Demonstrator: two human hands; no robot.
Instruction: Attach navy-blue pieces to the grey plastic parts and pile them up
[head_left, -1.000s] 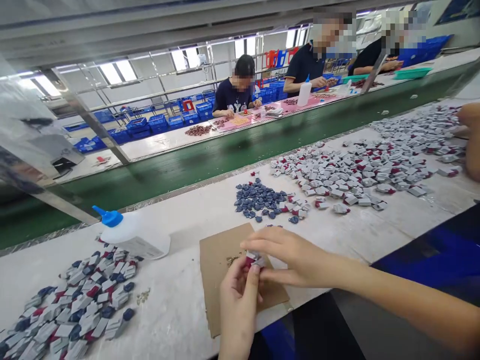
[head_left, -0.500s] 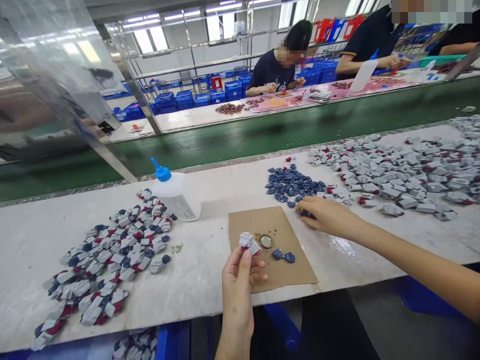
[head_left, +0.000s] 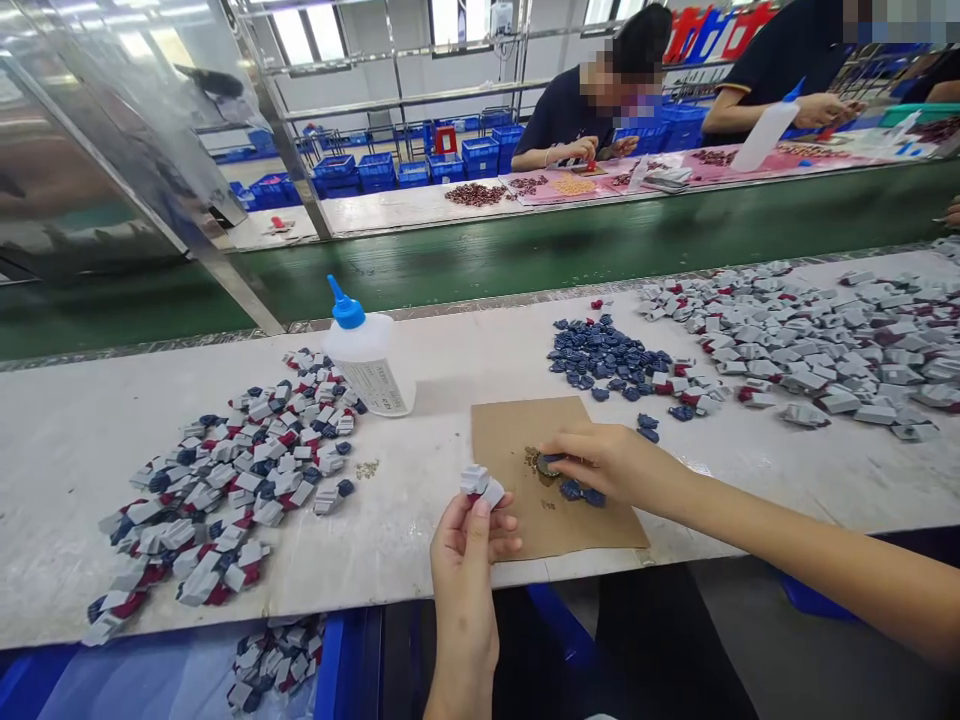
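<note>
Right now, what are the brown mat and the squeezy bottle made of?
The brown mat looks like cardboard: flat, dull, with cut edges. The bottle seems to be milky, half-clear plastic with a smooth blue nozzle cap.

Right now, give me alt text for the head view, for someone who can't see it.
The left hand holds up a small grey piece while the right hand touches a blue piece on a cardboard sheet. A glue bottle stands behind, with piles of pieces on the white table.
</note>
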